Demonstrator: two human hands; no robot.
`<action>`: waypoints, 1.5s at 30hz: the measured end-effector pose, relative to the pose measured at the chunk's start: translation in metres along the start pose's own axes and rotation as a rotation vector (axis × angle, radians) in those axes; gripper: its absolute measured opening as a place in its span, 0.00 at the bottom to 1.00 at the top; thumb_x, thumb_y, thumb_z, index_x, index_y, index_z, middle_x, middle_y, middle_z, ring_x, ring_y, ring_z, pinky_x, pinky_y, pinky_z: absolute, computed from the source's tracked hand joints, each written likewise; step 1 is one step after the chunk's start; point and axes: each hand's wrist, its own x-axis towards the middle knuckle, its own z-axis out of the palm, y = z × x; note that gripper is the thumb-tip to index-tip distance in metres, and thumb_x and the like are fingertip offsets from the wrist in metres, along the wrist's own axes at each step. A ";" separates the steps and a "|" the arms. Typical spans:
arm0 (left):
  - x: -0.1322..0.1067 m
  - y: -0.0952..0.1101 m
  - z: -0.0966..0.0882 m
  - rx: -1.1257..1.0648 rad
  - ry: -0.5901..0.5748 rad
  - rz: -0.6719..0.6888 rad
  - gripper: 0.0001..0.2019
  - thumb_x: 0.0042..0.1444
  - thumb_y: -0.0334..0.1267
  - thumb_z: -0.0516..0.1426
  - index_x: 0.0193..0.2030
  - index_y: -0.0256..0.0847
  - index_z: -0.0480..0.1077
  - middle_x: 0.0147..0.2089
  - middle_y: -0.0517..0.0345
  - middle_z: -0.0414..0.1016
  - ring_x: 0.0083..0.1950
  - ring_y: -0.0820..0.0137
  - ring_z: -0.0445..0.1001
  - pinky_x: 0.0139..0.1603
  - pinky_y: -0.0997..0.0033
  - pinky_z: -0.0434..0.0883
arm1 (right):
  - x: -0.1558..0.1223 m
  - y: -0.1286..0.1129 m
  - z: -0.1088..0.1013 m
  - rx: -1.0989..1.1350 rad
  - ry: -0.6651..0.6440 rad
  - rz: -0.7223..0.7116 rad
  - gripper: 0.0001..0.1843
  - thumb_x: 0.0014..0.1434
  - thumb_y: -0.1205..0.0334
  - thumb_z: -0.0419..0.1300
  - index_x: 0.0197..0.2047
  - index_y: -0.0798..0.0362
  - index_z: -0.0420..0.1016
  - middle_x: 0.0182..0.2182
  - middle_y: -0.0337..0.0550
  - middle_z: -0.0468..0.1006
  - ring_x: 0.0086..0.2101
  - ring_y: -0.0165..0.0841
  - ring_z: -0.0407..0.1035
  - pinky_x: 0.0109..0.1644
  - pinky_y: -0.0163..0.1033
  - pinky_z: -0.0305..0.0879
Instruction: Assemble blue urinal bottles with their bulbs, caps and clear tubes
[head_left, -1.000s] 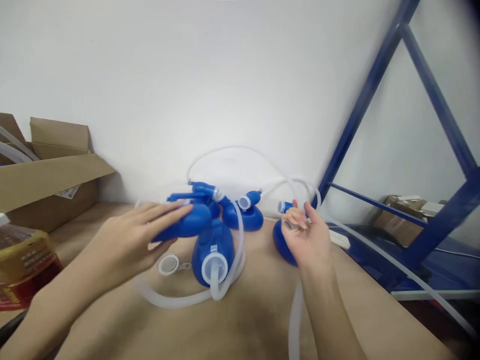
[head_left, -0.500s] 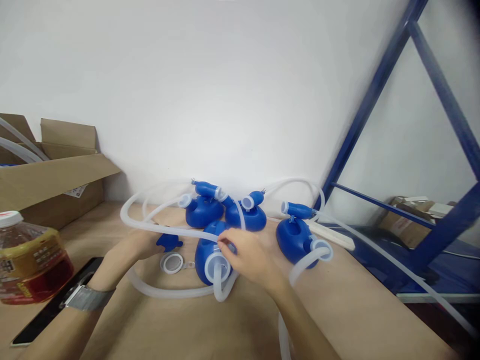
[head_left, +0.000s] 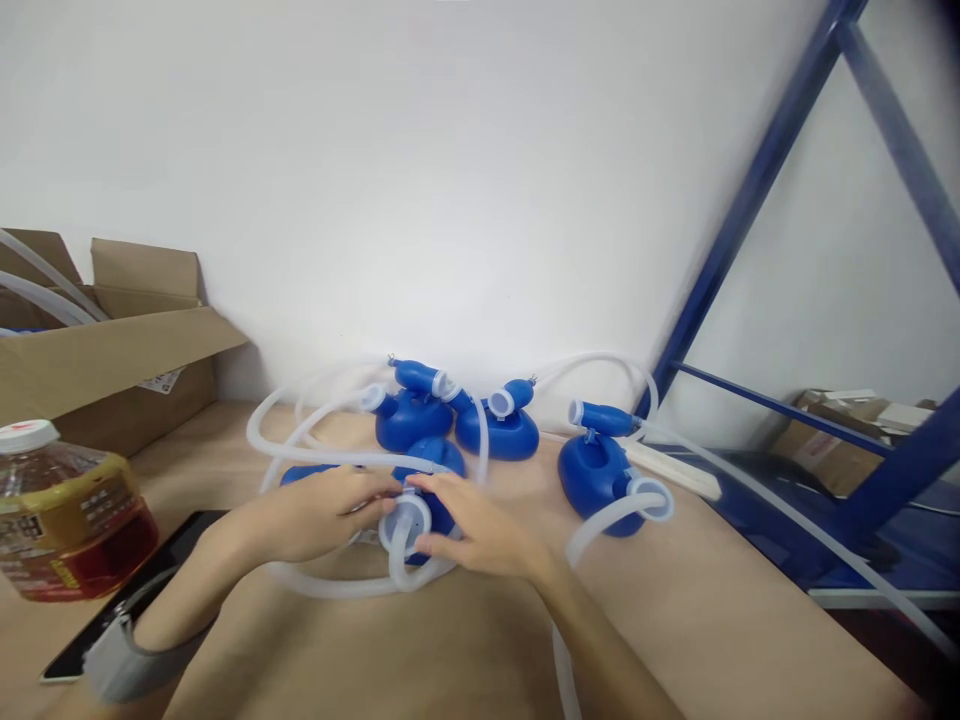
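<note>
A blue urinal bottle [head_left: 444,510] lies on the table in front of me, its white collar [head_left: 420,508] turned toward me. From the collar's mouth a clear hose [head_left: 398,572] bends out and loops left. My left hand [head_left: 330,510], wearing a watch, has its thumb and fingers closed at the collar's left edge. On the opposite side, my right hand [head_left: 480,525] grips the collar between its thumb in front and fingers above. Partly covered by my left hand is a flat blue piece [head_left: 304,472]. The bottle's handle is mostly hidden.
Several similar bottles with hoses stand behind, among them one at the right [head_left: 596,480]. A bottle of reddish liquid [head_left: 71,520], a phone [head_left: 82,645] and an open cardboard box [head_left: 120,345] are at left. A blue metal frame [head_left: 742,215] rises at right.
My left hand has moved right from the flat blue piece to the collar. My right hand has come down onto the collar's right side. The collar has shifted left.
</note>
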 end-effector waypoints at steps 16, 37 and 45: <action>0.031 0.026 0.033 -0.111 -0.042 0.094 0.05 0.65 0.35 0.55 0.38 0.42 0.72 0.37 0.57 0.78 0.38 0.64 0.76 0.39 0.68 0.67 | 0.004 0.014 0.014 0.023 0.222 -0.062 0.12 0.72 0.63 0.52 0.41 0.50 0.75 0.41 0.47 0.81 0.44 0.40 0.73 0.52 0.46 0.69; 0.033 0.012 0.053 0.165 0.234 -0.044 0.24 0.65 0.30 0.50 0.67 0.40 0.70 0.47 0.44 0.85 0.41 0.54 0.84 0.41 0.57 0.78 | 0.006 0.029 0.037 0.262 0.109 -0.143 0.19 0.57 0.59 0.55 0.52 0.50 0.74 0.60 0.51 0.69 0.65 0.47 0.58 0.72 0.56 0.49; 0.029 0.060 0.027 -0.323 0.287 -0.417 0.29 0.65 0.55 0.51 0.65 0.39 0.70 0.53 0.44 0.82 0.51 0.52 0.81 0.53 0.51 0.75 | 0.011 0.025 0.057 -0.065 0.247 -0.089 0.36 0.46 0.58 0.75 0.58 0.48 0.74 0.58 0.51 0.77 0.65 0.52 0.60 0.68 0.57 0.56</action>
